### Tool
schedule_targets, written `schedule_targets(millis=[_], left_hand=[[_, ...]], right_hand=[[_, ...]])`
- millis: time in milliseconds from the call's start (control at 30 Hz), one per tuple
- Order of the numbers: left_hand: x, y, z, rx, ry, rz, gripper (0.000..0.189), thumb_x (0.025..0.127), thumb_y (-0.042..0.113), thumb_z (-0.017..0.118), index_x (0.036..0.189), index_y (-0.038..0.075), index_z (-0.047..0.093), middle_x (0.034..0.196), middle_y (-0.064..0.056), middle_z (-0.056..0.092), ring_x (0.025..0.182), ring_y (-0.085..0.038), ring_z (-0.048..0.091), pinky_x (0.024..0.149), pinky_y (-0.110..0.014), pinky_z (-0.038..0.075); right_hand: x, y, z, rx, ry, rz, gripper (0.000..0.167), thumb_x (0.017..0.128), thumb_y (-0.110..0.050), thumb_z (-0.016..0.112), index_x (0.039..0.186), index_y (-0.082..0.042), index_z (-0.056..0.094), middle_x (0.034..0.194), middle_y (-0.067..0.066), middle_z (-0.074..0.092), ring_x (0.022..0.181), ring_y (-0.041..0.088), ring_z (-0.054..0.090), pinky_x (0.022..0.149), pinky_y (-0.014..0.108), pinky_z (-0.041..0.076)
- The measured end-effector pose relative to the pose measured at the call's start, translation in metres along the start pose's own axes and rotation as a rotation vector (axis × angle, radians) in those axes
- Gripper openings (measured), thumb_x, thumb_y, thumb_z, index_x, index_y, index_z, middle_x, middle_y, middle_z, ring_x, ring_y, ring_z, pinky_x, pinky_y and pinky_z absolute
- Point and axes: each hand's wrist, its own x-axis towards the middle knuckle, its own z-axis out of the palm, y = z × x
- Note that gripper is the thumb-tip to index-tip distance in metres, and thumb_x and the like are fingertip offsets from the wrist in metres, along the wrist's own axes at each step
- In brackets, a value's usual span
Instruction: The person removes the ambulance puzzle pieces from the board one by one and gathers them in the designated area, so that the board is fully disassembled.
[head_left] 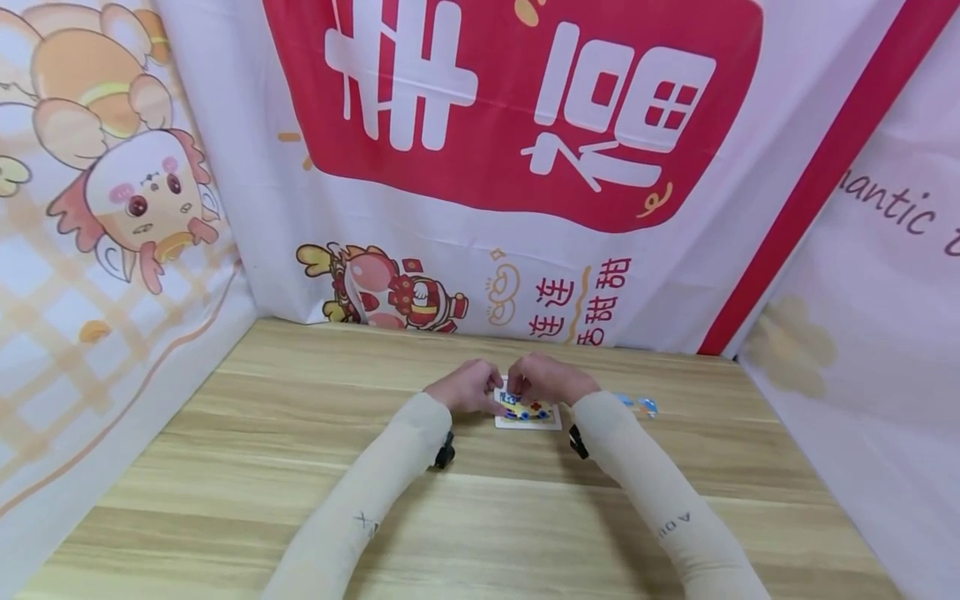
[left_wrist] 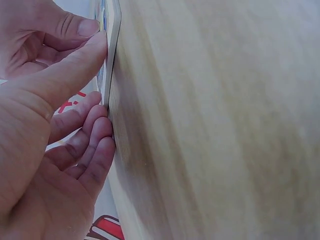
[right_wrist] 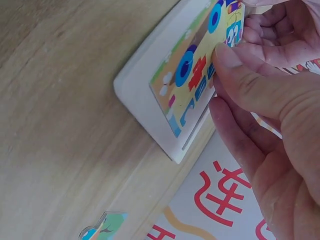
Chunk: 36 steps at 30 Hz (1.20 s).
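A white-bordered puzzle board (head_left: pixel 527 423) with a cartoon yellow vehicle and a red cross lies on the wooden table. The picture (right_wrist: pixel 187 75) shows blue wheels and blue windows; bare white board shows along its far side. My left hand (head_left: pixel 471 387) grips the board's left edge, with the thumb over the border and the other fingers at its side. My right hand (head_left: pixel 546 379) is over the far part of the board. Its thumb (right_wrist: pixel 232 57) and fingers pinch a puzzle piece at the picture, largely hidden by the fingers.
Loose puzzle pieces (head_left: pixel 637 406) in blue and green lie on the table right of the board. The wooden table (head_left: pixel 495 533) ends at a printed cloth (head_left: pixel 510 200) behind the hands. More printed cloth hangs at the left and right sides.
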Motion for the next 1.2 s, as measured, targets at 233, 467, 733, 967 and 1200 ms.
schedule_targets(millis=[233,467,733,967,1200], left_hand=[[-0.001,0.001,-0.001,-0.007,0.000,-0.001,0.047,0.086,0.025,0.090,0.120,0.001,0.069,0.114,-0.009,0.068,0.101,-0.020,0.060,0.095,-0.037,0.053],[0.000,0.001,0.000,-0.004,-0.006,-0.013,0.043,0.086,0.026,0.089,0.117,0.003,0.069,0.111,-0.008,0.068,0.098,-0.018,0.058,0.093,-0.036,0.052],[0.002,-0.001,0.000,-0.014,-0.012,-0.011,0.045,0.085,0.026,0.091,0.117,0.003,0.069,0.105,-0.006,0.067,0.093,-0.016,0.057,0.089,-0.034,0.052],[0.003,-0.003,0.001,-0.032,-0.013,-0.027,0.042,0.086,0.024,0.090,0.117,0.004,0.068,0.106,-0.004,0.066,0.096,-0.017,0.058,0.093,-0.036,0.053],[0.005,-0.003,0.001,-0.034,-0.012,-0.023,0.044,0.086,0.022,0.089,0.120,0.002,0.068,0.110,-0.006,0.067,0.099,-0.018,0.059,0.098,-0.038,0.054]], right_hand=[[-0.003,0.000,0.003,-0.025,0.047,-0.020,0.019,0.090,0.003,0.078,0.102,-0.012,0.078,0.099,-0.002,0.076,0.089,0.011,0.067,0.086,0.029,0.060],[-0.012,0.002,0.009,-0.014,0.135,-0.086,0.017,0.091,0.002,0.079,0.103,-0.010,0.078,0.097,0.001,0.076,0.090,0.015,0.068,0.086,0.031,0.059],[-0.018,0.004,0.011,0.002,0.206,-0.137,0.016,0.092,-0.002,0.080,0.106,-0.009,0.077,0.102,0.002,0.077,0.092,0.012,0.068,0.087,0.031,0.061],[-0.020,0.007,0.014,0.052,0.264,-0.144,0.011,0.097,-0.002,0.073,0.104,-0.009,0.078,0.101,0.001,0.078,0.094,0.011,0.070,0.086,0.029,0.061],[-0.025,0.008,0.013,0.083,0.296,-0.141,0.011,0.099,-0.001,0.071,0.101,-0.009,0.078,0.099,0.001,0.077,0.091,0.011,0.070,0.085,0.027,0.061]])
